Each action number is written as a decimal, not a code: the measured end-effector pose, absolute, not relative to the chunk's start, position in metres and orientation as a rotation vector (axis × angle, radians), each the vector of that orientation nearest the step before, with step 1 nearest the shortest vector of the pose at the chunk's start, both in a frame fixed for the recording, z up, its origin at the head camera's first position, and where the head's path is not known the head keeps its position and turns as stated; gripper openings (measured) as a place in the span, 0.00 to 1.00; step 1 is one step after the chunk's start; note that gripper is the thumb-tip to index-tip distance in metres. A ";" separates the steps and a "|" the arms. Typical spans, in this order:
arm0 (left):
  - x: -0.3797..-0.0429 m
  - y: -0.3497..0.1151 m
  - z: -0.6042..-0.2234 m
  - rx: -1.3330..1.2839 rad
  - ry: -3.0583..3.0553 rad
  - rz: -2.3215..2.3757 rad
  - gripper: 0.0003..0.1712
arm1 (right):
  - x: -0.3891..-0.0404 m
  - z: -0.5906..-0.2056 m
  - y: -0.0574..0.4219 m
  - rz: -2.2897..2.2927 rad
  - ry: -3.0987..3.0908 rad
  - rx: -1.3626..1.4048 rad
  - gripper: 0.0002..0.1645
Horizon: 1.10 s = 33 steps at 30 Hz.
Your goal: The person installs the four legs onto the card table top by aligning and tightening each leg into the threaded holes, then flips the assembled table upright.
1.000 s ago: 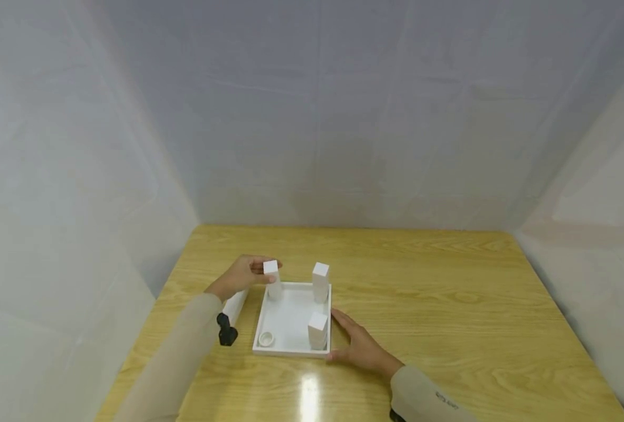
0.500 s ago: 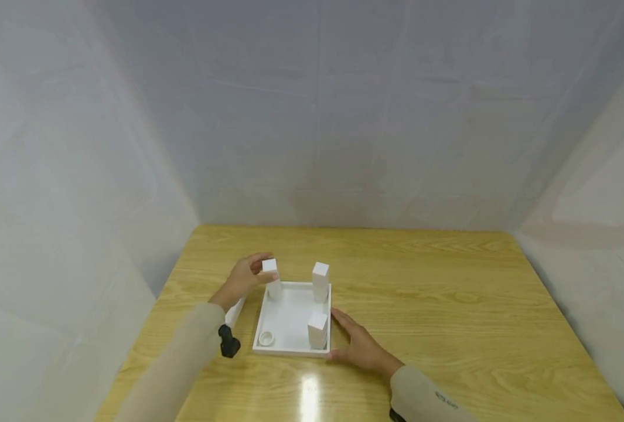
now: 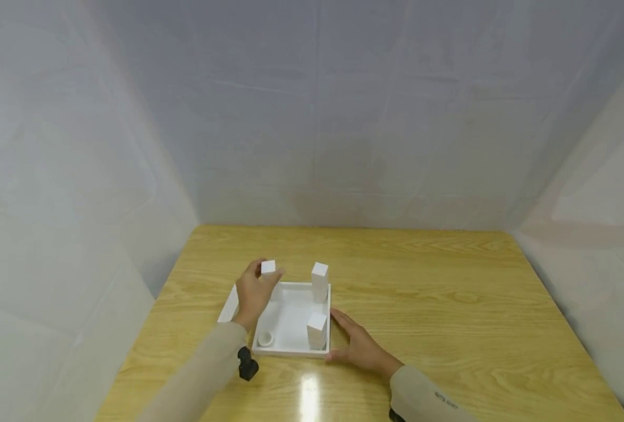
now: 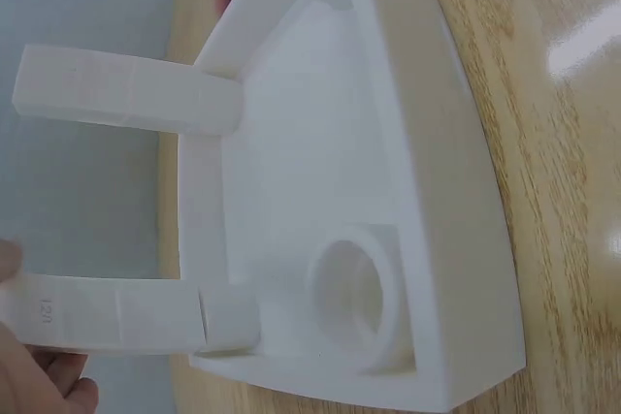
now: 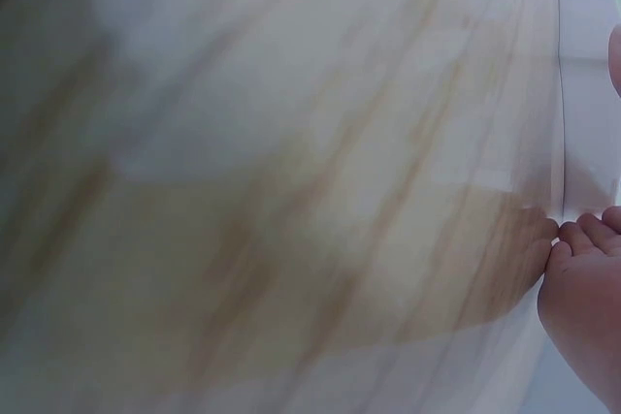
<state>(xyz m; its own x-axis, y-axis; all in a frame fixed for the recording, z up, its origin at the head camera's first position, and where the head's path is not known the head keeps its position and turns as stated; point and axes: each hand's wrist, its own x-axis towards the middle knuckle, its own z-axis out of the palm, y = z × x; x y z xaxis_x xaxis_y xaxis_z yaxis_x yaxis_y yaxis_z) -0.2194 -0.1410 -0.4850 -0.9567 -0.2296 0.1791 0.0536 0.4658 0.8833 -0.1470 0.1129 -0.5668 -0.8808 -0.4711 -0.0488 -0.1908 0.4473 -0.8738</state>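
Observation:
My left hand [image 3: 253, 296] pinches the upper part of a square white column [image 3: 268, 269] at the far-left corner of a white tray [image 3: 290, 353]. In the left wrist view this column [image 4: 116, 315] carries a small printed mark and shows a seam near its foot. Two similar white columns stand upright, one at the far-right corner [image 3: 319, 282] and a shorter-looking one at the near-right [image 3: 316, 332]. A round white socket [image 3: 265, 339] sits in the near-left corner. My right hand [image 3: 361, 350] touches the tray's right side, fingers extended and thumb at the near-right corner.
A long white piece [image 3: 229, 307] lies on the wooden table [image 3: 449, 310] left of the tray, partly hidden by my left hand. White sheeting [image 3: 317, 117] hangs behind the table and on both sides. A black wrist strap mount [image 3: 247, 364] sits on my left sleeve.
My left wrist has swung right and toward me, so the hand now covers the tray's left edge. The column's top has shifted slightly left. My right hand has stayed in place.

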 end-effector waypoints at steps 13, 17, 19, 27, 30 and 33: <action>-0.235 -0.174 -0.472 -0.179 -2.762 -1.644 0.31 | -0.147 -0.566 0.113 -1.422 2.406 -0.561 0.65; -0.242 -0.184 -0.467 -0.318 -2.867 -1.653 0.27 | -0.148 -0.567 0.114 -1.423 2.408 -0.563 0.65; -0.246 -0.188 -0.467 -0.410 -2.883 -1.697 0.25 | -0.148 -0.569 0.114 -1.428 2.413 -0.571 0.65; -0.259 -0.195 -0.462 -0.627 -2.959 -1.719 0.23 | -0.148 -0.570 0.114 -1.430 2.410 -0.572 0.65; -0.260 -0.196 -0.462 -0.628 -2.974 -1.722 0.23 | -0.147 -0.569 0.114 -1.423 2.404 -0.569 0.65; -0.261 -0.196 -0.463 -0.632 -2.972 -1.731 0.23 | -0.147 -0.568 0.114 -1.423 2.394 -0.574 0.65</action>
<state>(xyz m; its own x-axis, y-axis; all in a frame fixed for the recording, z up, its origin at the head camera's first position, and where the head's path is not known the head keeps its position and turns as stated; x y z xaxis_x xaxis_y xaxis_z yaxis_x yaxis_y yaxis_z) -0.2607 -0.1962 -0.4633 -0.8741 0.4701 -0.1223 0.1255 0.4617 0.8781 -0.1475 0.1135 -0.5679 -0.8760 -0.4797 -0.0498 -0.1856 0.4305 -0.8833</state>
